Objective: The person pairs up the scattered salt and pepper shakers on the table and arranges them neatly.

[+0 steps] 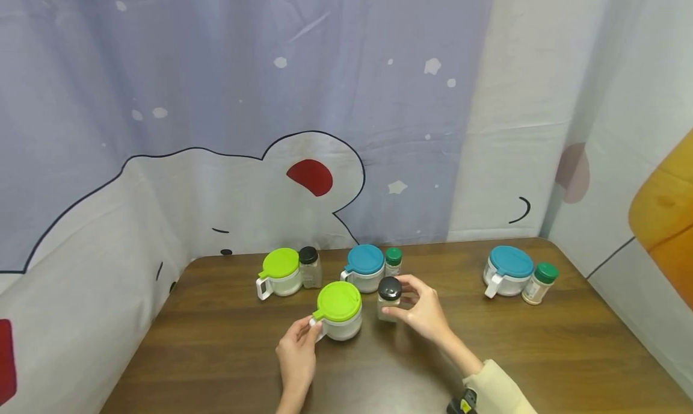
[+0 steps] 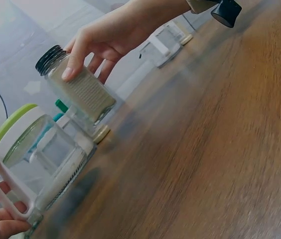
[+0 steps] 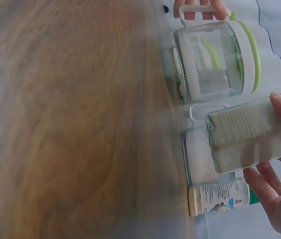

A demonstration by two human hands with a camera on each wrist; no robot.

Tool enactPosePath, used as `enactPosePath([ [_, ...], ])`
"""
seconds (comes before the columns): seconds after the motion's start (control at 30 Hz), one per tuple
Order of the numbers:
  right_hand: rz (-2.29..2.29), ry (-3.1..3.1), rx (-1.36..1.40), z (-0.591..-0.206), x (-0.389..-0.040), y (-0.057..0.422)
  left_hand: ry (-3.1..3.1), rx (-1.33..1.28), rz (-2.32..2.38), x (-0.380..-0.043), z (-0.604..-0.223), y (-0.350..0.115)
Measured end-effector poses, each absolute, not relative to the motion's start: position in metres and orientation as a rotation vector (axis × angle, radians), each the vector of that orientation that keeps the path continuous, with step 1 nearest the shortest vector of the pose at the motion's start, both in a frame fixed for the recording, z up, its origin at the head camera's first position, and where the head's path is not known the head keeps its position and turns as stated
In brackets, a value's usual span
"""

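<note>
My left hand [image 1: 298, 355] grips the white handle of a glass seasoning jar [image 1: 340, 328] with a lime-green lid, near the middle of the table. In the left wrist view that jar [image 2: 46, 159] shows clear walls and white contents low inside. Just to its right, my right hand [image 1: 425, 312] holds a square glass shaker bottle [image 1: 388, 308] with a black cap, thumb on one side and fingers on the other. Pale powder fills much of the bottle [image 3: 252, 134] in the right wrist view, where its base stands off the brown tabletop [image 3: 80, 124].
Behind stand another green-lidded jar [image 1: 281, 272] beside a black-capped bottle [image 1: 311, 269], and a blue-lidded jar [image 1: 365, 269] beside a green-capped bottle [image 1: 393, 259]. Far right are a second blue-lidded jar [image 1: 508, 272] and green-capped bottle [image 1: 538, 284]. A printed curtain [image 1: 325, 71] hangs behind the table.
</note>
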State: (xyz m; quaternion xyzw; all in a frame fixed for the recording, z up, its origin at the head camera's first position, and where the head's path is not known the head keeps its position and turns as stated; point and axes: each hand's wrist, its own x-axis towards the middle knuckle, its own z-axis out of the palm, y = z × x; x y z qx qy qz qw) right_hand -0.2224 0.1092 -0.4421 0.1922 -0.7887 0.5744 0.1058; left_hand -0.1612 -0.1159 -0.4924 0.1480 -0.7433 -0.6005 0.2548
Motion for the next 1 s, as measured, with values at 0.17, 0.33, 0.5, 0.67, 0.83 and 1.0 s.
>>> enactPosePath([
  [0.17, 1.680, -2.341, 0.595, -0.441, -0.224, 0.102, -2.012, 0.424, -1.621, -0.160, -0.494, -0.125],
  [0.33, 1.682, -2.337, 0.602, -0.462, -0.240, 0.100, -2.007, 0.449, -1.618, -0.159, -0.495, -0.130],
  [0.5, 1.716, -2.334, 0.589, -0.475, -0.249, 0.095, -2.016, 0.462, -1.594, -0.155, -0.495, -0.134],
  [0.67, 1.751, -2.318, 0.602, -0.476, -0.249, 0.089, -2.016, 0.494, -1.573, -0.153, -0.495, -0.140],
  [0.83, 1.766, -2.311, 0.623, -0.475, -0.248, 0.080, -2.014, 0.503, -1.555, -0.149, -0.493, -0.144],
  [1.0, 1.752, -2.296, 0.688, -0.463, -0.240, 0.070, -2.019, 0.539, -1.540, -0.146, -0.492, -0.150],
])
